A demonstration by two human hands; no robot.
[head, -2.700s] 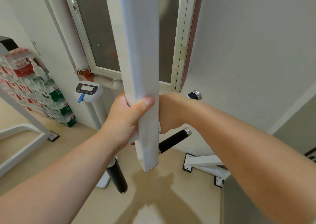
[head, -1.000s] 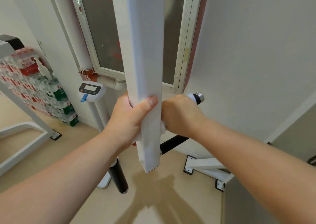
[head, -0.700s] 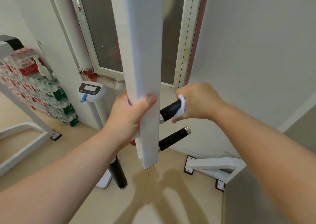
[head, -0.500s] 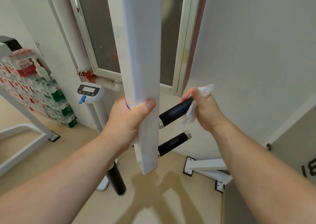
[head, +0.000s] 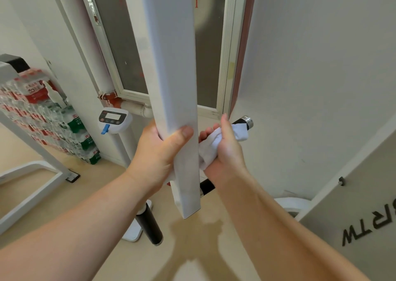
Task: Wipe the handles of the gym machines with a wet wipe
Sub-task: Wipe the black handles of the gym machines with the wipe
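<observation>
1. Right hand (head: 225, 152): fingers curled round a bunched white wet wipe (head: 207, 150), thumb lying straight along the top. I read this as a closed grip, with the wipe pressed round the upper handle (head: 243, 121).
2. One end of the wipe sticks out of the fist on the far side, just short of the handle's chrome end cap. Only the black tip and the cap show past the hand.
3. Left hand (head: 158, 152): clamped round the white square post (head: 173, 66), thumb flat across its near face, fingers hidden behind it.
4. The upper handle juts to the right from the post. A lower handle (head: 206, 187) juts the same way beneath it, mostly hidden by the right forearm.
5. A third black handle (head: 149, 227) hangs below the left forearm, near the floor (head: 85, 195).
6. Left of the post: a small display console (head: 113, 118) on a white pole. Further left, stacked packs of bottled water (head: 42, 119) against the wall.
7. Behind the post: a window (head: 128, 44) with frosted glass.
8. Near right: a grey panel (head: 364, 216) with dark lettering, which I cannot read.
</observation>
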